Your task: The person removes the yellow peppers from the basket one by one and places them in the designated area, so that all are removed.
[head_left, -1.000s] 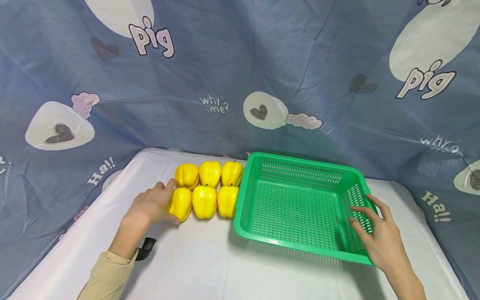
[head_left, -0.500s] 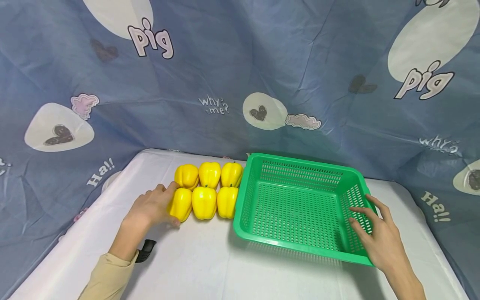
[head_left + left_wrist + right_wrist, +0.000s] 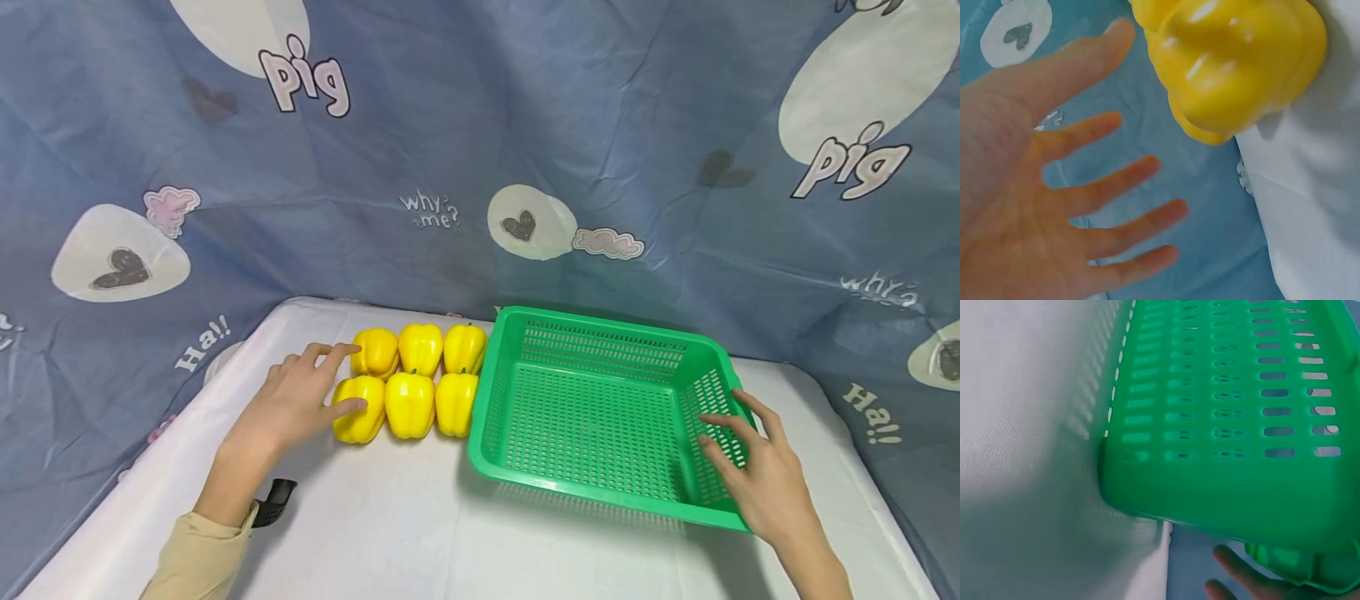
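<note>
Yellow bell peppers stand in two rows of three on the white table. By the front-left pepper [image 3: 362, 421] my left hand [image 3: 288, 400] hovers with spread fingers, its thumb crossing in front of that pepper and a finger near the back-left pepper [image 3: 377, 360]. In the left wrist view the fingers are apart from a pepper [image 3: 1229, 69], with nothing between them. A green plastic basket [image 3: 555, 483] sits right of the peppers. My right hand [image 3: 768, 475] rests at its right rim, fingers loosely spread; part of its contact is hidden. Two fingertips [image 3: 1229, 562] show beyond the basket wall in the right wrist view.
The middle-front pepper [image 3: 409, 408] and right-front pepper [image 3: 454, 406] stand close to the basket's left rim. A patterned blue cloth [image 3: 420, 150] hangs behind the white tabletop [image 3: 390, 517]. A black band [image 3: 275, 502] is on my left wrist.
My left hand has spread away from around the front-left pepper and shifted slightly left, exposing more of that pepper, which sits a little differently. The right hand and basket stay put.
</note>
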Action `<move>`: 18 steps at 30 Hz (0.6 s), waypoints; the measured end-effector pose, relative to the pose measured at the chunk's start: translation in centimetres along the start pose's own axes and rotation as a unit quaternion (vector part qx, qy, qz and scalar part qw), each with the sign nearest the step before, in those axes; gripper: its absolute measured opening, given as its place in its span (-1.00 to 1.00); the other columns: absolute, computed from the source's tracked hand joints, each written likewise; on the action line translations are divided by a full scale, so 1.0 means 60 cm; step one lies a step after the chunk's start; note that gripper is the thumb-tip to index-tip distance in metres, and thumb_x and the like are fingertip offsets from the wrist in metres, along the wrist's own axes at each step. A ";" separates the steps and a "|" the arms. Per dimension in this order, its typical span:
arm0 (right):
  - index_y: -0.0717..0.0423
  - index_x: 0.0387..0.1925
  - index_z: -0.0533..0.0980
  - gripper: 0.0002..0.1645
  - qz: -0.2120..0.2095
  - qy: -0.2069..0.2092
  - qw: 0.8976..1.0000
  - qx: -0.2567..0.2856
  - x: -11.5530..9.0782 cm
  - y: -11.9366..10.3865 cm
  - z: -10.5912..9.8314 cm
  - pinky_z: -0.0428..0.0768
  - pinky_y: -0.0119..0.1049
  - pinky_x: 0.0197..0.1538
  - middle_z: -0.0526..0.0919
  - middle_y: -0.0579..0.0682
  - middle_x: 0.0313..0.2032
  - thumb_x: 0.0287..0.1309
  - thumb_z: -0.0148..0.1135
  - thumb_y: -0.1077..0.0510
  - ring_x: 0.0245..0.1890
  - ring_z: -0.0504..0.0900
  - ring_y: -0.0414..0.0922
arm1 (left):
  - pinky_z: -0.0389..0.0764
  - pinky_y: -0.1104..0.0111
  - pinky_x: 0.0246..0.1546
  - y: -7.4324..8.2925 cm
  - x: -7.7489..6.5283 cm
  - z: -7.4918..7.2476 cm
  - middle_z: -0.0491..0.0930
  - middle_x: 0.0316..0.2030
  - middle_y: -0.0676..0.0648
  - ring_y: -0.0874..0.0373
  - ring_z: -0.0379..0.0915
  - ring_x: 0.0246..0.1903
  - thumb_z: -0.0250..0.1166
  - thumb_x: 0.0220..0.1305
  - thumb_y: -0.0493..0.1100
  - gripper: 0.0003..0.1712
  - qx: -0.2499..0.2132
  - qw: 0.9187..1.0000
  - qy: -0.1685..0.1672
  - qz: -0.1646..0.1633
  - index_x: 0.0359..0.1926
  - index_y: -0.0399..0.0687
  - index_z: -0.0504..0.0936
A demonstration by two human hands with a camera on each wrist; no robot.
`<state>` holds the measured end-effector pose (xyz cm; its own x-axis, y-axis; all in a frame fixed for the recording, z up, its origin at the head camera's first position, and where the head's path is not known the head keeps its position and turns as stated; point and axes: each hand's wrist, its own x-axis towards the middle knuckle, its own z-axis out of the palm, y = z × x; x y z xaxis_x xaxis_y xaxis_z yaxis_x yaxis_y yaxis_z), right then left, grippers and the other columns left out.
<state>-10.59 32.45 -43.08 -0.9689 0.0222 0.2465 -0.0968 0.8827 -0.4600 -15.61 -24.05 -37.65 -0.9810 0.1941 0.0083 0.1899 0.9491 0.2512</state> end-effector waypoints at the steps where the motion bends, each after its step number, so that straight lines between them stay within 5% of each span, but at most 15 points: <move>1: 0.16 0.27 0.63 -0.56 -0.002 0.000 1.000 0.001 0.000 0.001 0.000 0.50 0.50 -0.03 0.14 0.33 0.64 0.56 0.25 0.01 0.23 0.48 0.61 | 0.44 -0.38 0.22 -0.003 0.000 -0.001 0.44 0.39 -0.45 -0.54 0.48 0.22 0.47 0.39 0.15 -0.16 0.003 1.000 0.015 0.008 0.53 -0.03 0.37; 8: 0.17 0.25 0.64 -0.58 -0.014 -0.010 1.000 0.004 -0.001 0.005 -0.004 0.55 0.43 -0.11 0.11 0.36 0.64 0.56 0.25 0.02 0.18 0.53 0.59 | 0.54 -0.32 0.11 -0.024 -0.009 -0.005 0.66 0.22 -0.35 -0.44 0.64 0.10 0.42 0.46 -0.05 -0.50 0.011 0.994 0.101 0.046 0.32 -0.05 0.58; 13: 0.18 0.29 0.60 -0.55 -0.020 -0.041 0.999 0.005 -0.004 0.012 -0.014 0.55 0.43 -0.11 0.01 0.37 0.67 0.67 0.09 -0.01 0.24 0.46 0.59 | 0.58 -0.24 -0.01 -0.033 -0.015 -0.002 0.78 0.05 -0.24 -0.35 0.70 0.00 0.46 0.41 -0.13 -0.68 0.013 0.981 0.180 0.073 0.14 -0.01 0.70; 18: 0.11 0.47 0.47 -0.43 -0.011 -0.097 0.995 0.018 -0.006 0.025 -0.038 0.41 0.54 0.03 -0.07 0.35 0.70 0.76 -0.20 -0.07 0.37 0.31 0.62 | 0.35 -0.37 0.17 -0.041 -0.017 0.003 0.56 0.37 -0.29 -0.50 0.42 0.32 0.46 0.37 0.19 -0.44 0.030 0.978 0.198 0.062 0.31 0.19 0.66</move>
<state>-9.84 34.80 -41.92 -0.9917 -0.0916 0.0899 -0.1240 0.8643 -0.4875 -15.08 -26.52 -38.43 -0.8873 0.2084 0.4114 0.2981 0.9398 0.1670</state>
